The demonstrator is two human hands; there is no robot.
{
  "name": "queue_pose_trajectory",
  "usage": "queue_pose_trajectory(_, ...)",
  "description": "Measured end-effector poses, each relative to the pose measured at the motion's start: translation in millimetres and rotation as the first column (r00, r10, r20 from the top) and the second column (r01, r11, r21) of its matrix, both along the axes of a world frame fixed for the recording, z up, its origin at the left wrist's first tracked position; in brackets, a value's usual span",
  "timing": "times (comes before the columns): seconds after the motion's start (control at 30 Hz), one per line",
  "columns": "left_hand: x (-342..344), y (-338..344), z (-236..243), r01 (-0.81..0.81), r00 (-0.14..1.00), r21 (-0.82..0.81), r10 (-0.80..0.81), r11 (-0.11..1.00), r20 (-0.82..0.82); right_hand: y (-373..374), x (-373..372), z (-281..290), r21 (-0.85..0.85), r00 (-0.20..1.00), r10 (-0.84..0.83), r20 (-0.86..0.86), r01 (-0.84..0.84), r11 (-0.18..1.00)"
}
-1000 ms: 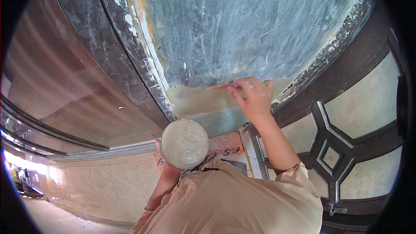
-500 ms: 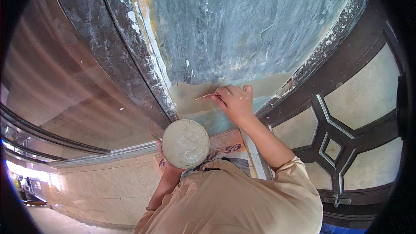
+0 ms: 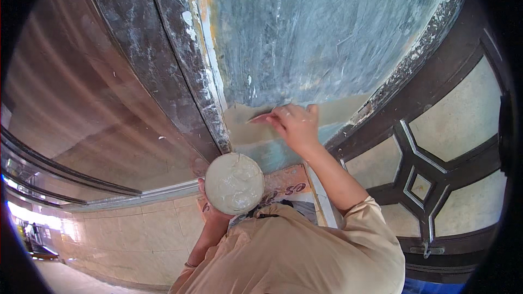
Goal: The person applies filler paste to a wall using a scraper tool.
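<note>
In my left hand I hold up a round tub of wet grey-beige putty from its left and underside; most of the fingers are hidden beneath it. My right hand pinches a thin, reddish, flat putty spreader, its edge against the wall or very close to it. Around the spreader runs a smooth beige band of putty across the lower part of the blue-grey wall panel. Below that band the wall shows pale blue-green.
A scuffed dark frame with white smears borders the panel on the left, beside glossy brown panelling. At the right stands a dark door with pale geometric panes. Orange printed sheeting lies below the wall.
My view has shifted slightly, so the wall and left frame sit further right. The spreader's angle in my right hand has changed a little. The tub stays in my left hand.
</note>
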State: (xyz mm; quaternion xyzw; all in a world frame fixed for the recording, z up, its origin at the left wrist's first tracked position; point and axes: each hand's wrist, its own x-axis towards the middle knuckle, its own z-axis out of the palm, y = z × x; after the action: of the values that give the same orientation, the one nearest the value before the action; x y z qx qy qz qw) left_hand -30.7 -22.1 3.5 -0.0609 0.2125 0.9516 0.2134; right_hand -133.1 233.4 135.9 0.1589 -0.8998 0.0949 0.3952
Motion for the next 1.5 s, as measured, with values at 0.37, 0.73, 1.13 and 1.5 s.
queue_pose_trajectory(0.37,2.4,-16.8,-15.5,-0.037,0.998,0.025,0.035,0.999,0.049,-21.3,10.5,-2.6,0.070,0.993,0.040,0.112,-0.048,0.996)
queue_pose_trajectory(0.73,13.8,-24.6,-4.1,-0.033,0.999,0.143,0.037,0.989,-0.028,-43.7,17.5,56.7,-0.086,0.994,-0.007,-0.108,-0.002,0.996)
queue_pose_trajectory(1.13,16.0,-22.6,-6.9,-0.094,0.996,0.058,0.093,0.994,0.017,-33.6,38.5,94.8,-0.519,0.985,0.066,-0.160,-0.141,0.843)
queue_pose_trajectory(1.5,0.6,4.4,20.9,-0.033,0.999,0.002,0.033,0.999,0.026,-34.3,60.8,67.2,-0.062,0.735,0.198,0.648,-0.209,0.976)
